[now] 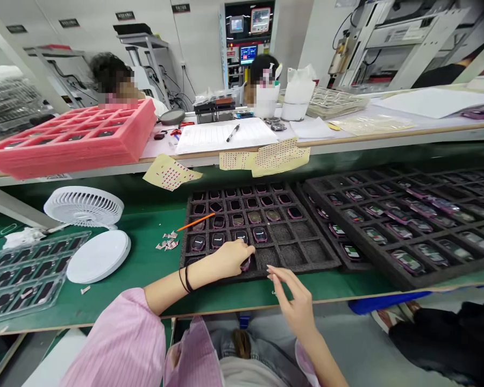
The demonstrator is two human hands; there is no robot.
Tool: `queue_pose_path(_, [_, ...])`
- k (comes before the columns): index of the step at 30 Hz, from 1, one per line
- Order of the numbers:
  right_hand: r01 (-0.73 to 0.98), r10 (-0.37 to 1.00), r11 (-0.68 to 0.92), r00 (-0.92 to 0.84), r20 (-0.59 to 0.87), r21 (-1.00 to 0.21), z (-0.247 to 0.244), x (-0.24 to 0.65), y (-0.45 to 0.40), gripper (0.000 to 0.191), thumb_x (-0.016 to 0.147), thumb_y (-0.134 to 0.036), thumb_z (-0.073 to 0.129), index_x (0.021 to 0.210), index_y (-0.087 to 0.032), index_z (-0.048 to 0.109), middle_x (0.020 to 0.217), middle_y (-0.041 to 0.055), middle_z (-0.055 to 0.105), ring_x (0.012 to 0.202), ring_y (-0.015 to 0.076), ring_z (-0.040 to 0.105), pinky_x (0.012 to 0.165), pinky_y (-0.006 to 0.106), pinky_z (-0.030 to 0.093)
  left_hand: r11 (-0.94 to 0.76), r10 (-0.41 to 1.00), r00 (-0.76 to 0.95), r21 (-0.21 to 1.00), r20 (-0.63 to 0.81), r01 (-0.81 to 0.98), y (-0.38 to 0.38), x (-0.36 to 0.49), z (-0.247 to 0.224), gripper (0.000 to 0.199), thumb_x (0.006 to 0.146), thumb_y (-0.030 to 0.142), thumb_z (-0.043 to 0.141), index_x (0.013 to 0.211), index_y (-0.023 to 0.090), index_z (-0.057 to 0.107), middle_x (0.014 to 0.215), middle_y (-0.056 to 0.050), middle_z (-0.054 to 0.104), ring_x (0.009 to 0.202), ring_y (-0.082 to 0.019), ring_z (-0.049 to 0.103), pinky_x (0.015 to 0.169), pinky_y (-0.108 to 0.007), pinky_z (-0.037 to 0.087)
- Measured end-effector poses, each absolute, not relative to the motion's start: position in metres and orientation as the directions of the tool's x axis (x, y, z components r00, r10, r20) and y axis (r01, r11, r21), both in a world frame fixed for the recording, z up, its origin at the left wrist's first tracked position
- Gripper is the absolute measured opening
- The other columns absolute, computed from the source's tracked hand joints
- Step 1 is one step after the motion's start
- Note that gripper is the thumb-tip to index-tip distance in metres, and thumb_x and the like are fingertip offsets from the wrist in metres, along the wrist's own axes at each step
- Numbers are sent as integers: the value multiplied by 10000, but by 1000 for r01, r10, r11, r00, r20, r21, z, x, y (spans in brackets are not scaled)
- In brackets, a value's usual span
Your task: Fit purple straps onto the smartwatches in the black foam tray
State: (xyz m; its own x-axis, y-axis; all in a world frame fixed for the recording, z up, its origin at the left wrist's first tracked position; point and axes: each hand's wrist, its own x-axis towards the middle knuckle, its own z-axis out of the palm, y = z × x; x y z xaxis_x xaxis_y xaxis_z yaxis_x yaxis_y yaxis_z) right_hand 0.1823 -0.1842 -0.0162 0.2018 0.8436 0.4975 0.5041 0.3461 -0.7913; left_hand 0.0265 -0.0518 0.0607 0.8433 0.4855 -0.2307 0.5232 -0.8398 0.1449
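A black foam tray (315,251) with rows of compartments lies on the green bench, many of them filled with dark-screened smartwatches (260,234). My left hand (230,258) reaches over its front edge, fingers closed on a pink-rimmed smartwatch (247,264) in the front row. Most of that watch is hidden under the fingers. Just right of it, my right hand (293,298) hovers by the tray's front edge with thumb and fingertips pinched together. A tiny pale bit shows below those fingertips, but I cannot make out what they hold.
An orange stick (196,221) leans on the tray's left side by small paper scraps (168,242). Left are a white fan (99,257) and a clear tray (44,301). More foam trays (371,269) stand right. A pink foam box (135,142) sits on the shelf; people are beyond.
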Motion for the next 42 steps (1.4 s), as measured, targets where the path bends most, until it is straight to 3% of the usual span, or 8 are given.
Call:
queue_pose_path(5, [245,934,164,274,231,-956,-8,169,-161,260,911,-338,514,1107,-208,626,1032,101,636,795,193,667,635,322,589,-788,536,838,295,-101,540,-52,15,51,459,717,169,646,1161,177,530,1029,-98,637,949,-240,621,783,-324,526])
queue_pose_path(10, [-16,996,49,81,48,-999,-4,142,-135,523,884,-429,546,1357,-248,415,1179,101,580,984,216,637,833,396,570,-686,694,714,386,92,617,-69,-7,53,472,757,84,563,1215,145,469,1069,-110,614,1039,-235,554,866,-341,505])
queue_pose_path(17, [-29,990,126,-60,128,-992,-9,86,-102,587,795,-446,640,1320,-255,462,1309,81,541,1282,257,454,1116,464,311,-594,791,607,332,75,733,-93,-32,61,600,697,-64,453,1264,129,436,1153,-144,591,1122,-274,510,923,-436,487])
queue_pose_path(22, [-332,981,-173,-145,-131,-927,-5,71,-92,541,803,-445,629,1290,-276,464,1054,58,638,908,220,635,691,350,551,-580,800,557,521,222,626,-81,-88,55,768,768,249,693,1418,211,285,1392,-142,441,1291,-259,415,1045,-436,411])
queue_pose_path(25, [-520,960,-267,-216,-178,-811,1,74,-91,554,802,-415,633,1298,-258,442,879,33,640,665,175,608,495,282,486,-464,885,393,424,249,777,-68,-132,38,389,897,294,558,1262,180,488,1300,-123,536,1224,-241,477,1030,-435,400])
queue_pose_path(29, [-588,946,-313,-264,-189,-746,3,77,-91,535,815,-399,618,1298,-242,451,855,36,643,656,177,604,498,289,472,-295,949,263,196,174,935,-53,-165,8,213,939,238,480,1084,158,614,1155,-104,636,1082,-231,551,877,-373,451])
queue_pose_path(35, [-597,938,-340,-276,-212,-727,3,77,-89,530,819,-392,606,1302,-236,455,850,40,650,648,178,601,505,293,455,-366,923,354,59,151,929,-36,-168,-11,229,961,229,438,1035,155,642,1111,-95,666,1038,-207,576,872,-350,399])
queue_pose_path(42, [-630,906,-414,-352,-233,-657,9,83,-86,465,813,-423,554,1238,-239,514,836,54,651,612,177,576,442,249,354,-565,805,472,222,359,795,-43,-157,20,224,950,267,490,965,196,701,1000,-68,720,946,-178,620,869,-351,415])
